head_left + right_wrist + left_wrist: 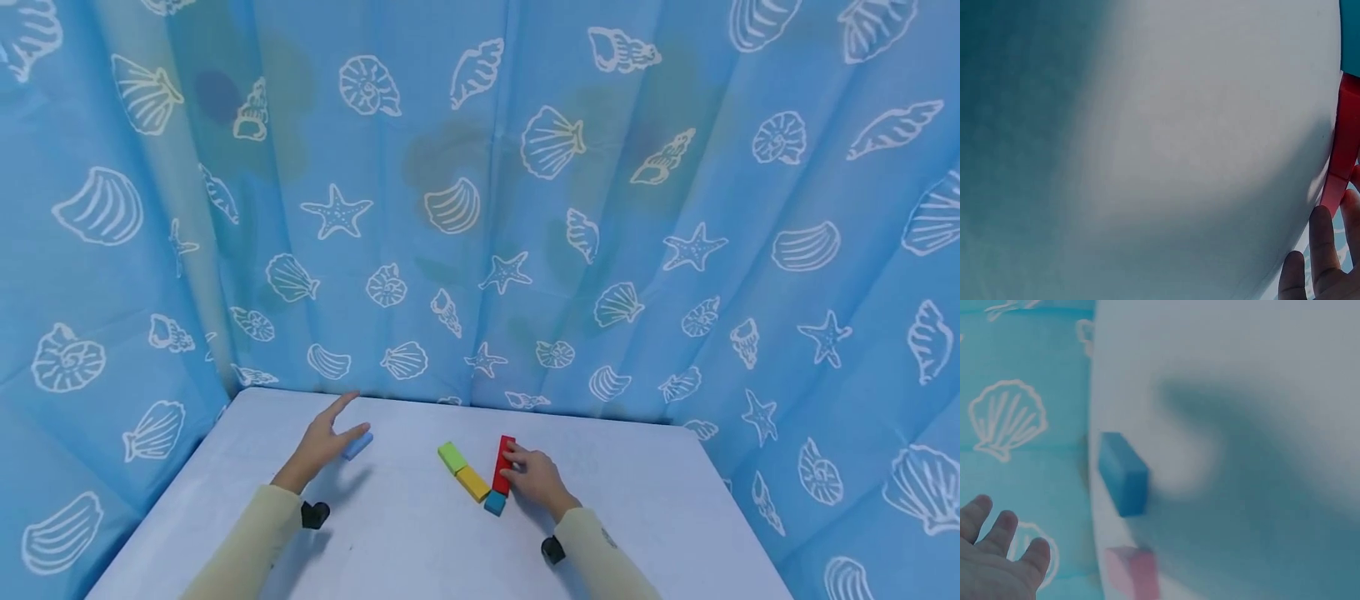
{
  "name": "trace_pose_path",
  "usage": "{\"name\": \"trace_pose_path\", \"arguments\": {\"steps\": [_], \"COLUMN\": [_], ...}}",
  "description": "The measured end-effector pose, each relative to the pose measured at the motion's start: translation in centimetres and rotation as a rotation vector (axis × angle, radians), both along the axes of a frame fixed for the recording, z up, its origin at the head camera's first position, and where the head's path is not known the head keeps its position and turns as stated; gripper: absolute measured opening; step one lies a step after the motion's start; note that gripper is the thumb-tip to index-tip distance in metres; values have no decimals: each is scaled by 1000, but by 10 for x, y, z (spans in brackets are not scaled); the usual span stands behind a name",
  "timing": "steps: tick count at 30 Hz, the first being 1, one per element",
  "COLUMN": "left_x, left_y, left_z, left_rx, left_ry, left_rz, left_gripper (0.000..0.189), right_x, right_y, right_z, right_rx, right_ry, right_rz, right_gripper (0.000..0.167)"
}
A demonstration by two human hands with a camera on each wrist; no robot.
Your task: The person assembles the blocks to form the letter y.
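My left hand (318, 446) is held above the table's left part with fingers spread and nothing in them. Below and beside it lies a blue block (357, 446); the left wrist view also has a pink block (1132, 572) near that blue one. On the other side, my right hand (538, 477) touches a long red piece (502, 467) with extended fingers. A seam crosses this red piece (1344, 147) in the right wrist view. Its near end meets a small teal block (494, 502). A yellow block (473, 483) and a green block (452, 457) continue from there, forming a V.
A white table (405, 550) carries the blocks. Behind and at both sides hangs a blue curtain (480, 325) with white shell prints, close to the table's back edge. The left hand casts a shadow on the tabletop.
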State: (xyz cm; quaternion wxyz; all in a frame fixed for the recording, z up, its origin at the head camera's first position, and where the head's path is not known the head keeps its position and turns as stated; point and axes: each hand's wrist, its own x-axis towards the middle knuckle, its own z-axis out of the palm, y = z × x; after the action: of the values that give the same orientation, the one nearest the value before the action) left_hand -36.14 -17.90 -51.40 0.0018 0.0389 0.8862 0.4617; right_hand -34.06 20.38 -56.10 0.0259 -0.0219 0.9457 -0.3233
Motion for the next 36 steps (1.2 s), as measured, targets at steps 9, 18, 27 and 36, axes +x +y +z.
{"name": "trace_pose_path", "arguments": {"steps": [9,18,27,36], "left_x": [1,3,0,-10], "left_y": [5,-5,-2,-2], "left_z": [-25,-33,-33,-27], "left_rx": [-38,-102,-130,-136], "left_ry": [-81,-87,-5,-67], "left_rz": [-51,-17,-3,-49], "left_gripper": [69,67,57,57], "right_x": [0,-5,2,-2], "right_y": [0,-4,3,0], "right_z": [3,1,-6,-2], "right_rx": [-5,-20,-15,-4], "right_ry": [11,-3,6,-8], "right_rz": [3,-2,-19,-12], "right_gripper": [48,50,49,51]}}
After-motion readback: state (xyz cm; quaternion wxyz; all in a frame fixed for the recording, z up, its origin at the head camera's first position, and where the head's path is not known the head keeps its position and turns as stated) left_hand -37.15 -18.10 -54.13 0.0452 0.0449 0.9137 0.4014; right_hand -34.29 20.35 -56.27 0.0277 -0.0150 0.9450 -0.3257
